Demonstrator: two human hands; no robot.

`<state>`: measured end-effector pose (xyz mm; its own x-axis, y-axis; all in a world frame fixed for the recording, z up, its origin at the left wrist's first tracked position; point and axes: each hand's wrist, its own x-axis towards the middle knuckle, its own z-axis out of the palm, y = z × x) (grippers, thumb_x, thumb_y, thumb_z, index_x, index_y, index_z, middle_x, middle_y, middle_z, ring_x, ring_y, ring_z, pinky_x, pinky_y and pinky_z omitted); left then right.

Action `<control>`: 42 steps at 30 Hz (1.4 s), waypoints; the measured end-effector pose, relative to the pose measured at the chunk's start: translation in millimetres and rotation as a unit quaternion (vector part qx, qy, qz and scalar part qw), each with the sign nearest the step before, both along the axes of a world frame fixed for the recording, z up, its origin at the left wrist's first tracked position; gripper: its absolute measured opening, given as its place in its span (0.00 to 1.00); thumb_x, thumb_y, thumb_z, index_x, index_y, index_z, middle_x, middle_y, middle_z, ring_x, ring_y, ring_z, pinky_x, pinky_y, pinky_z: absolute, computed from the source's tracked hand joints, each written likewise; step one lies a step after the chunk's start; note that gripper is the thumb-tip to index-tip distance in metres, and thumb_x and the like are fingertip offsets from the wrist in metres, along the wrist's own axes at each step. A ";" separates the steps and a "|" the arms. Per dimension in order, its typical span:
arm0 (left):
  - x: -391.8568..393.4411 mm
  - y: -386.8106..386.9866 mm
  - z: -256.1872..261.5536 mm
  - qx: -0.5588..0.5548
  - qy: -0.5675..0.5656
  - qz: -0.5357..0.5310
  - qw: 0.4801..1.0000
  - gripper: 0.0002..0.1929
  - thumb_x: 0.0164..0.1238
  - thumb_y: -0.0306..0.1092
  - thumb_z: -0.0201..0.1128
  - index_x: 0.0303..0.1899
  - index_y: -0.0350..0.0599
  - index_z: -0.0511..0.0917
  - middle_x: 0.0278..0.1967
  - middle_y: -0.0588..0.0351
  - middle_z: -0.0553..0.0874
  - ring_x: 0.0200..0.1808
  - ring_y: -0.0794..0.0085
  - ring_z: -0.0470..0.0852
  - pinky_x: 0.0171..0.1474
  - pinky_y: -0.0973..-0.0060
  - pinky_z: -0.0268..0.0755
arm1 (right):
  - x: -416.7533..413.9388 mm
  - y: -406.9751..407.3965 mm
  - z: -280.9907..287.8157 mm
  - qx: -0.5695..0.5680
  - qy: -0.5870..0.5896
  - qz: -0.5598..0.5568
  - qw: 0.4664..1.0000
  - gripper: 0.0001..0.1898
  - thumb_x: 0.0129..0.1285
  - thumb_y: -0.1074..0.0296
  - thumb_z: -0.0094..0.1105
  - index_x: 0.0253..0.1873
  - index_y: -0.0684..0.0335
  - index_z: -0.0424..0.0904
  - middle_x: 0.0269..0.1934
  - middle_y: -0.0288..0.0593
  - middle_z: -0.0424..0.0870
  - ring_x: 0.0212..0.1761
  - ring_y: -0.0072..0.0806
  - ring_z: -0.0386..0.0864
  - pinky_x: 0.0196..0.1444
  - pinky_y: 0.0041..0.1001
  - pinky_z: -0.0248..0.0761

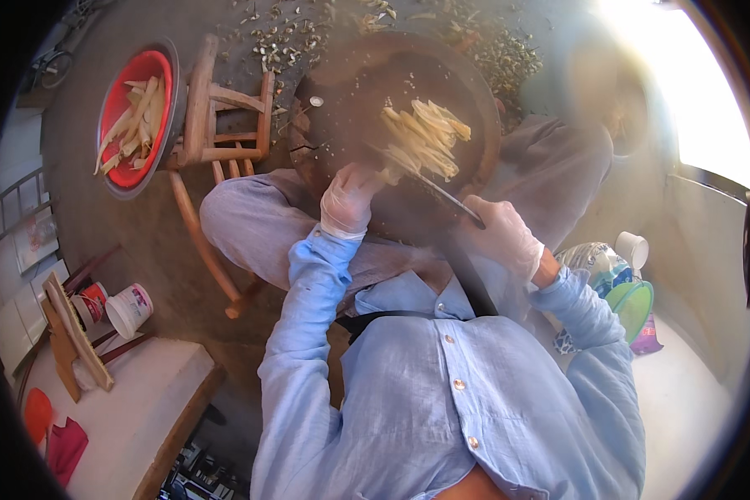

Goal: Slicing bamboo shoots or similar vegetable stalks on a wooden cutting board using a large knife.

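In the head view, a round wooden chopping block point(344, 69) lies before me between my knees. My right hand point(503, 234), in a clear plastic glove, grips the handle of a kitchen knife point(444, 195). The blade points up and left across the block, against a pile of pale cut vegetable strips point(431, 137). My left hand point(349, 201), gloved too, is left of the blade, its fingers curled on a pale vegetable piece point(390, 174) beside the knife. Haze blurs the fingertips and the blade's edge.
Whole pale roots fill a red basin point(167, 81) at the left, beside a wooden chair point(200, 112). Vegetable scraps point(287, 44) litter the floor beyond the block. White buckets point(128, 309) stand lower left. Bags and a green plastic lid point(631, 306) lie at my right.
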<state>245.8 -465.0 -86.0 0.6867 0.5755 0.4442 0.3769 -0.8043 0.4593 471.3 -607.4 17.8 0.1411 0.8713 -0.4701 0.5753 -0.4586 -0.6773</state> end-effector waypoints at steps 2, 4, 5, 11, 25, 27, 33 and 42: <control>-0.6 -2.4 -4.3 0.012 0.013 0.002 1.000 0.09 0.48 0.24 0.65 0.33 0.50 0.85 0.40 0.60 0.84 0.47 0.60 0.82 0.44 0.66 0.80 | 2.9 -0.8 2.0 -0.005 -0.006 0.016 1.000 0.07 0.61 0.69 0.55 0.41 0.63 0.79 0.27 0.59 0.81 0.32 0.58 0.81 0.37 0.47 0.74; -1.2 -6.5 -8.8 0.012 0.027 0.014 0.999 0.09 0.48 0.24 0.65 0.32 0.51 0.85 0.40 0.60 0.84 0.48 0.60 0.82 0.45 0.66 0.80 | 6.1 -1.2 1.2 -0.011 -0.012 0.030 0.999 0.07 0.61 0.69 0.56 0.41 0.63 0.79 0.26 0.59 0.81 0.32 0.58 0.81 0.37 0.47 0.75; -1.8 -8.7 -10.8 0.012 0.042 0.026 0.999 0.09 0.49 0.24 0.65 0.32 0.51 0.85 0.40 0.61 0.84 0.49 0.59 0.81 0.46 0.66 0.79 | 8.0 -1.0 0.3 -0.005 -0.019 0.043 0.999 0.07 0.61 0.69 0.56 0.41 0.63 0.79 0.26 0.59 0.81 0.32 0.57 0.81 0.37 0.47 0.75; -2.3 -15.9 -11.5 -0.018 0.043 0.045 0.998 0.09 0.48 0.24 0.66 0.32 0.51 0.85 0.43 0.61 0.85 0.50 0.60 0.80 0.48 0.68 0.79 | 12.3 5.4 4.7 -0.008 -0.044 0.082 0.996 0.09 0.61 0.67 0.60 0.43 0.65 0.79 0.26 0.59 0.81 0.31 0.55 0.82 0.34 0.43 0.75; -2.3 -31.7 -23.2 -0.067 -0.005 0.114 0.991 0.14 0.46 0.20 0.63 0.36 0.47 0.86 0.45 0.55 0.85 0.49 0.53 0.82 0.53 0.63 0.77 | 10.9 18.5 -0.7 -0.047 -0.055 0.138 0.988 0.09 0.61 0.67 0.58 0.43 0.64 0.74 0.24 0.56 0.81 0.31 0.55 0.82 0.36 0.46 0.75; -0.9 -31.1 -21.0 -0.068 -0.001 0.122 0.990 0.12 0.47 0.21 0.66 0.36 0.45 0.86 0.44 0.54 0.86 0.48 0.53 0.83 0.53 0.63 0.75 | 11.0 21.7 0.1 -0.055 -0.072 0.164 0.982 0.10 0.60 0.68 0.58 0.43 0.66 0.73 0.25 0.56 0.81 0.31 0.54 0.82 0.37 0.46 0.76; -0.4 -29.6 -13.4 -0.034 0.007 0.125 0.992 0.15 0.47 0.22 0.67 0.40 0.47 0.88 0.46 0.51 0.86 0.51 0.51 0.82 0.57 0.60 0.74 | -4.9 39.3 0.5 -0.071 -0.105 0.182 0.975 0.08 0.61 0.70 0.55 0.43 0.67 0.73 0.25 0.55 0.82 0.31 0.53 0.83 0.37 0.46 0.76; -1.3 -33.1 -24.6 -0.067 -0.045 0.125 0.989 0.09 0.45 0.21 0.66 0.29 0.50 0.84 0.36 0.57 0.84 0.46 0.56 0.82 0.50 0.63 0.76 | -16.0 63.0 -11.2 -0.021 -0.032 0.087 0.995 0.08 0.65 0.66 0.54 0.40 0.65 0.78 0.28 0.59 0.82 0.35 0.56 0.82 0.42 0.46 0.75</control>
